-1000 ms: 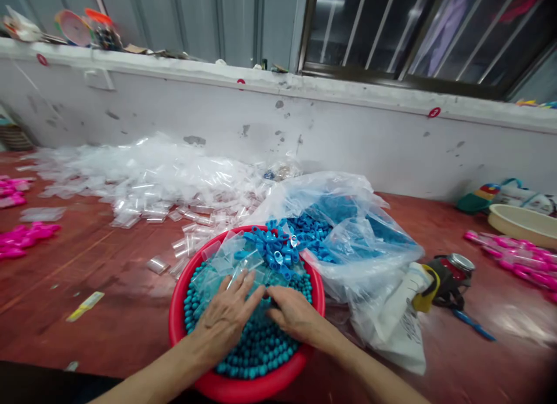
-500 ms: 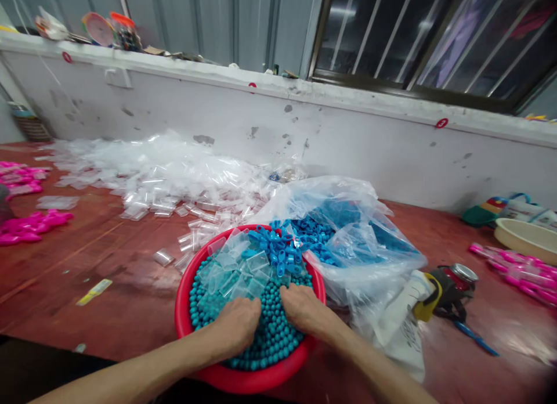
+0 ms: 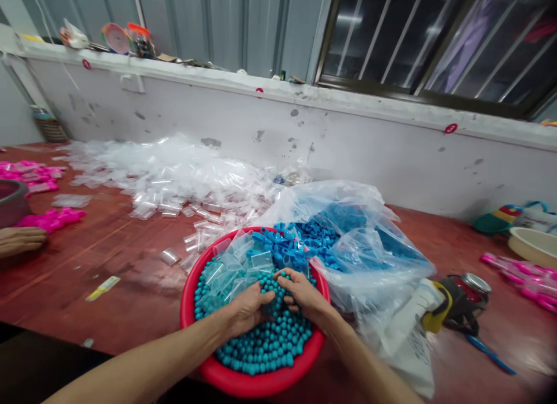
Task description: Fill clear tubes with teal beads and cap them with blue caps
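Both hands are down in a red plastic basin (image 3: 191,311) that sits at the near edge of a red-brown table (image 3: 130,288). The left hand (image 3: 248,306) is curled, fingers bent inward and cupped around a heap of teal beads (image 3: 265,340), its fingertips pressed into the pile. The right hand (image 3: 304,296) faces it, fingers likewise bent and scooping, with beads resting against and between its fingertips; the two sets of fingertips nearly meet over a small mound of beads gathered between them. How many beads either hand really grips cannot be told, as the palms hide them. More beads fill the basin below and on both sides of the fingers. Just beyond the fingertips, on the far half of the basin, lie small clear zip bags (image 3: 235,264) and a cluster of blue plastic caps (image 3: 282,247). Past the right hand's fingers, touching the basin's far right rim, a large clear plastic sack (image 3: 369,247) spills more of the blue caps. Well beyond the left hand's fingers a broad pile of empty clear bags (image 3: 174,172) spreads toward the white wall (image 3: 348,143). At the far left edge another person's hand (image 3: 20,240) rests on the table near pink pieces (image 3: 52,218).
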A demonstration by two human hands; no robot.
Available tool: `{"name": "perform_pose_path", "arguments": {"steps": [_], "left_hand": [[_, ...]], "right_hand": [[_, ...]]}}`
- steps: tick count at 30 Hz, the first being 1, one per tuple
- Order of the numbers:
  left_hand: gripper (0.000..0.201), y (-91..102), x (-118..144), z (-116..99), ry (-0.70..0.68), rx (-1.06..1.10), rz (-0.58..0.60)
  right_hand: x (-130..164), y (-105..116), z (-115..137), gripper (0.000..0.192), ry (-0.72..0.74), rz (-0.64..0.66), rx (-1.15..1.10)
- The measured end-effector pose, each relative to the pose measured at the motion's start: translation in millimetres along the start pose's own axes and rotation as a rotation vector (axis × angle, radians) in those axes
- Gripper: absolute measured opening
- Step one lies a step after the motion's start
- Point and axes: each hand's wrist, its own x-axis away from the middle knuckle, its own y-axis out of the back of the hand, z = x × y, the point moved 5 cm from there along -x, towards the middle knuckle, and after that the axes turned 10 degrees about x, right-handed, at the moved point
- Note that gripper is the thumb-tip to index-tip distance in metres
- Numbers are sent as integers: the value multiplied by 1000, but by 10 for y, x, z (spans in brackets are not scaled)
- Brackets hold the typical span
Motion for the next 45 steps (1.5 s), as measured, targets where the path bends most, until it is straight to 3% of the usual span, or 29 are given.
{"name": "perform_pose_path", "arguments": {"steps": [2, 7, 12, 15, 17, 22, 27, 30, 32, 36, 38, 41, 45], "left_hand": [[39, 7, 7, -19, 19, 59, 11], [38, 21, 77, -56, 48, 77, -4], [37, 18, 206, -62, 47, 22, 56], [39, 59, 259, -81, -25, -46, -34], [41, 76, 282, -96, -66, -96, -106], [43, 67, 328, -106, -75, -143, -109], [64, 143, 378, -112, -68, -229, -164], [47, 165, 376, -123, -96, -303, -180], [35, 171, 366, -77, -40, -274, -164], [29, 183, 333, 41, 70, -188, -97], [27, 227, 306, 24, 2, -230, -135], [25, 286, 280, -41, -106, -252, -212], [36, 259, 299, -53, -19, -56, -185]], "right_hand": [[-2, 4, 13, 19, 28, -42, -30], [36, 60, 147, 12, 309, -217, 5], [90, 74, 149, 16, 285, -285, 252], [184, 95, 158, 26, 233, -328, 463], [276, 113, 206, 29, 248, -351, 479], [391, -3, 319, 19, 374, -173, 252], [245, -202, 92, 23, 152, 158, -161], [215, -205, 63, 15, 184, 161, -109], [227, -189, 86, 12, 230, 135, -28], [267, -217, 77, 13, 140, 253, 102], [283, -144, 115, 9, 144, 196, 245], [308, 90, 230, 6, 197, -80, 532], [288, 384, 215, 14, -18, -453, 942]]}}
